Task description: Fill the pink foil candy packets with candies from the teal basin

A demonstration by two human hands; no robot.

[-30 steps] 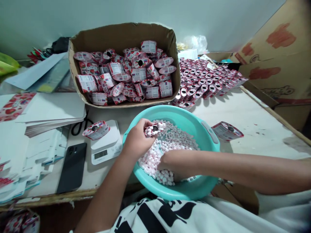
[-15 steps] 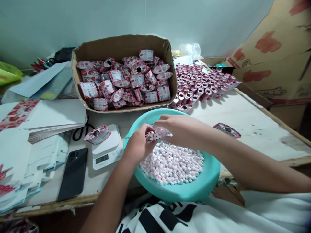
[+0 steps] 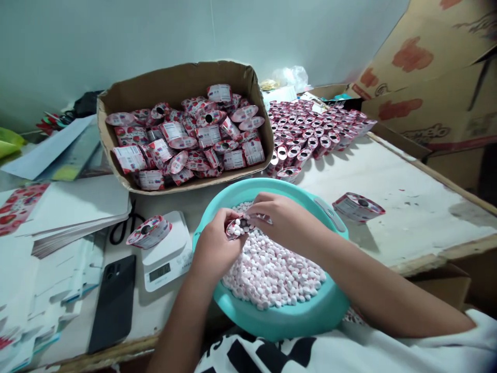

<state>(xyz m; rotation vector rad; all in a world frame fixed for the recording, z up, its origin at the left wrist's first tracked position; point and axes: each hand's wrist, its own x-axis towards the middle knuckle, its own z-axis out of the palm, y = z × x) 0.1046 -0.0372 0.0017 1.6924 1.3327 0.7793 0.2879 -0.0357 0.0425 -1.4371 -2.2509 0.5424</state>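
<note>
My left hand (image 3: 219,246) is closed around a small strawberry-printed candy pack (image 3: 232,234), held with its opening upward and white candies showing in it. My right hand (image 3: 269,212) bends over that opening, fingers pinched together at the pack. A red-and-white edge shows under the right fingers; what they grip is partly hidden. Both hands are above a turquoise basin (image 3: 279,324), which holds a heap of small pale pink and white candies (image 3: 275,274). Left of the basin, a similar oval pack (image 3: 149,232) rests on a white digital scale (image 3: 166,272).
A cardboard box (image 3: 134,88) of strawberry packs stands behind the basin. Rows of upright packs (image 3: 310,132) with dark holes fill the back right. One single pack (image 3: 359,207) stands at right. A phone (image 3: 112,305), scissors (image 3: 124,225) and flat white cartons (image 3: 81,212) lie left.
The view has shifted, showing more of the right side. My left hand has tilted the pack so its opening faces up more, and my right fingers have come onto it.
</note>
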